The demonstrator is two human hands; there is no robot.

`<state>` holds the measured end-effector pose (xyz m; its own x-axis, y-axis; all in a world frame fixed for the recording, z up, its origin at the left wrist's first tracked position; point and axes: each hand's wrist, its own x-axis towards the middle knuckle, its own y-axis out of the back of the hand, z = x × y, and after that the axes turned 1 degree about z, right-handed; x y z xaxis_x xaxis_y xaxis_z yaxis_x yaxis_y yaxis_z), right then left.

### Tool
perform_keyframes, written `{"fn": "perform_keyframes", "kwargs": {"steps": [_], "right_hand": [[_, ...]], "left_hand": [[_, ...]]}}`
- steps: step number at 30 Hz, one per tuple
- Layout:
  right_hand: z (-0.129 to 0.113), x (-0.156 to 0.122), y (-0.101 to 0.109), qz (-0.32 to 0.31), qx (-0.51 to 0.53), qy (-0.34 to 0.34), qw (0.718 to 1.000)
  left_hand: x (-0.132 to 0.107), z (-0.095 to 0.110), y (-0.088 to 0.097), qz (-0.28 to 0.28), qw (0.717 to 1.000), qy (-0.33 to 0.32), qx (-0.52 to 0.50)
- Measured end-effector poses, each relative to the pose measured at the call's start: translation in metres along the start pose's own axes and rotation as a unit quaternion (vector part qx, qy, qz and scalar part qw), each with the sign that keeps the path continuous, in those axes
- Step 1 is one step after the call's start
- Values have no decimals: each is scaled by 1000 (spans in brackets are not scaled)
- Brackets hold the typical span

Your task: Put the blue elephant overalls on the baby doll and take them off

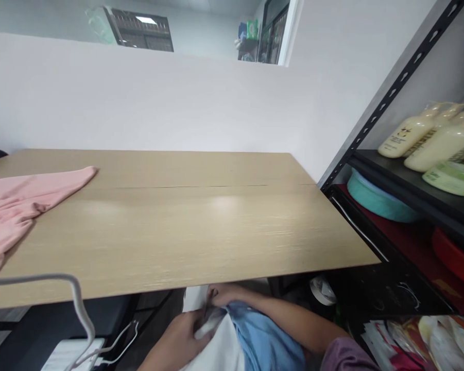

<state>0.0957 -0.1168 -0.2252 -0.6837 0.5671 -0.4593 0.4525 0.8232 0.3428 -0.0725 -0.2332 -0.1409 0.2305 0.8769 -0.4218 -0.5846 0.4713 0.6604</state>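
Note:
Below the near edge of the wooden table (185,232), both my hands work in a bundle of clothes. My left hand (177,337) grips a white cloth (224,345), fingers closed on it. My right hand (222,294) reaches across from the right with its fingers curled into the same bundle, next to a light blue garment (262,340). What exactly the right fingers pinch is partly hidden. A pink garment (15,206) lies spread on the table's left part, away from both hands.
A white clothes hanger (75,304) sticks over the table's near left edge. A black metal shelf (394,170) stands at the right with cream bottles (440,139), a teal tub (374,198) and red items. A white partition wall rises behind the table.

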Motion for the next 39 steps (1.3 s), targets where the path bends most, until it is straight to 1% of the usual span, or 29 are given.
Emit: {"fn": "perform_keyframes", "kwargs": {"steps": [3, 5, 7, 9, 11, 13, 15, 18, 20, 21, 22, 23, 24, 25, 26, 27, 30, 33, 36, 39], "right_hand": [[13, 1, 8, -13, -24, -77, 997], [24, -5, 18, -4, -29, -109, 994], [35, -17, 30, 15, -24, -128, 991], [47, -34, 40, 42, -12, -141, 989], [57, -55, 47, 84, 7, -148, 985], [63, -78, 51, 135, 29, -148, 979], [63, -102, 50, 174, 53, -140, 973], [56, -145, 41, 189, 101, -115, 970], [52, -175, 32, 193, 163, -79, 964], [53, -190, 27, 199, 173, -58, 963], [56, -204, 21, 223, 151, -50, 962], [63, -216, 15, 265, 107, -59, 956], [72, -226, 8, 313, 44, -82, 945], [84, -235, 0, 358, -22, -111, 927], [96, -242, -9, 382, -66, -133, 912], [109, -247, -19, 389, -83, -147, 905], [137, -250, -49, 403, -47, -189, 894], [145, -241, -67, 420, -23, -204, 884], [143, -230, -69, 436, -18, -179, 882], [145, -228, -61, 463, -42, -125, 877]], "left_hand": [[-10, -1, -5, 15, 1000, 22, -12], [-18, -2, -5, 18, 999, 36, -25], [-24, -3, -2, 21, 998, 39, -40], [-28, -5, 0, 21, 998, 42, -43], [-29, -8, 1, 18, 998, 50, -36], [-29, -11, 1, 15, 998, 56, -34], [-28, -14, -1, 22, 997, 56, -47], [-27, -18, -3, 39, 995, 51, -75], [-26, -19, -2, 39, 995, 46, -84], [-26, -19, -2, 37, 995, 45, -86], [-26, -19, -1, 35, 995, 44, -86], [-26, -18, 0, 33, 995, 45, -85], [-26, -18, 0, 31, 995, 44, -84], [-26, -17, 1, 30, 995, 45, -83], [-25, -17, 1, 29, 995, 44, -83], [-25, -16, 1, 27, 995, 43, -84], [-22, -14, 1, 25, 995, 43, -85], [-19, -15, 0, 24, 995, 41, -85], [-17, -20, -2, 23, 995, 40, -83], [-18, -26, -4, 27, 995, 45, -90]]}}
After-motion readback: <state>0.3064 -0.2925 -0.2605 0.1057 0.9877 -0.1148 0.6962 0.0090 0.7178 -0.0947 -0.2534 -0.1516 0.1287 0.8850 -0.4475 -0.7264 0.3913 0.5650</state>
